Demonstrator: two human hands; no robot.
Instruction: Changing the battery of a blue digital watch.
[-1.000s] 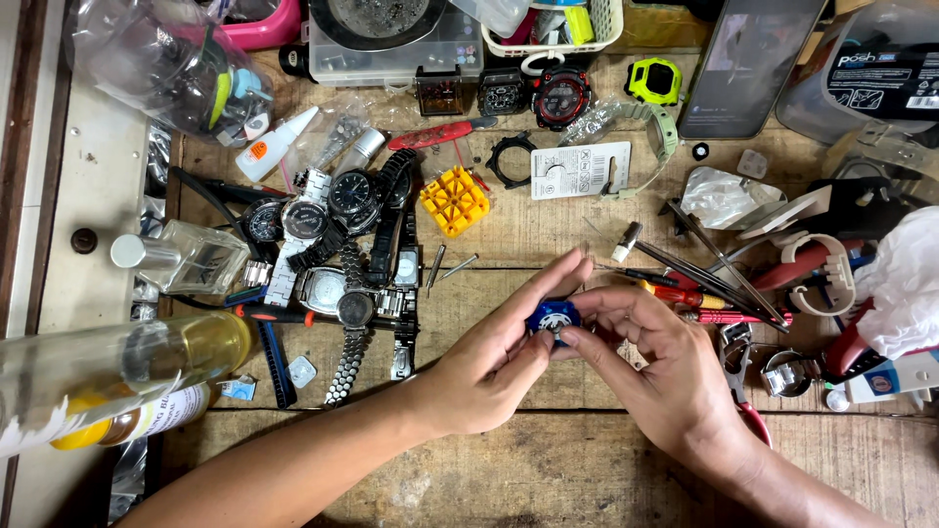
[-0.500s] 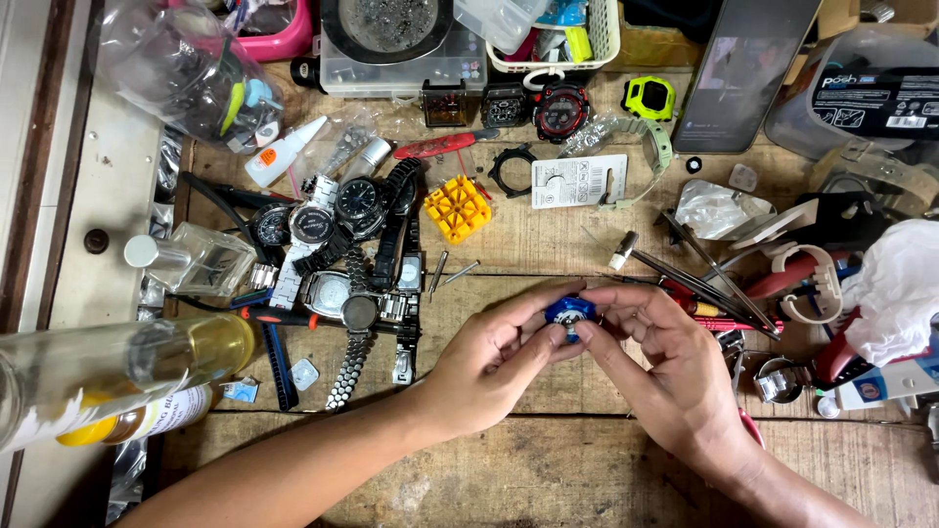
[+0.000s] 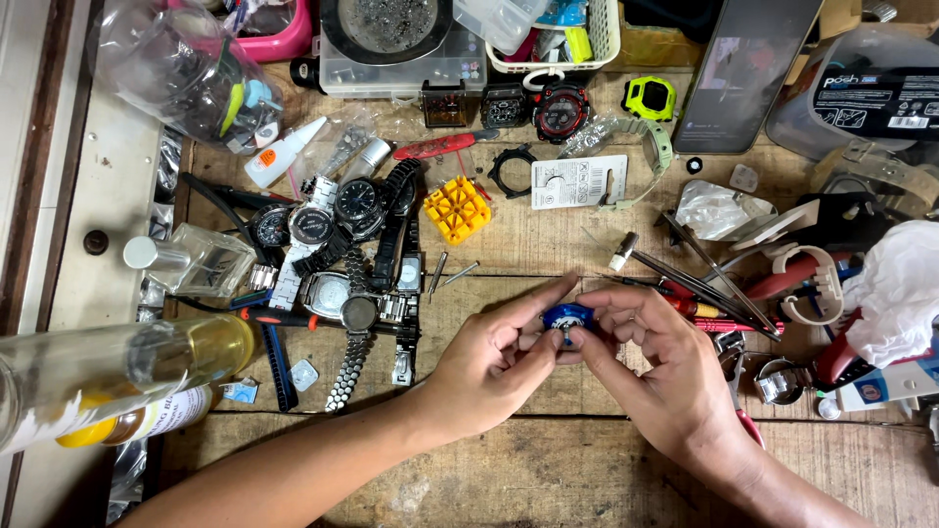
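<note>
Head view, only one we have. We hold a small blue watch case (image 3: 568, 316) between both hands, above the wooden bench (image 3: 548, 479), just right of the pile of watches (image 3: 342, 264).

Risks as we judge them:
- Case is small and pinched only at the edges. A slip drops it into the clutter; the tweezers (image 3: 714, 279) and small hammer (image 3: 626, 251) lie near on the right, so a scratch is possible.
- Thumb pressure on the face could smudge or crack it, if that is the glass side. Cannot tell which side is up.
- Any loose part falling out would vanish among the loose screws and pins (image 3: 450, 274) on the bench.
- The glass bottle (image 3: 108, 367) lying at the left edge is well apart, not a concern for now.

Fingers: left hand (image 3: 494, 367) curled tight, thumb and forefinger pinching the case's left side. Right hand (image 3: 665, 372) the same from the right, thumb tip on the case's front. Both closed on it, no gap showing.
</note>
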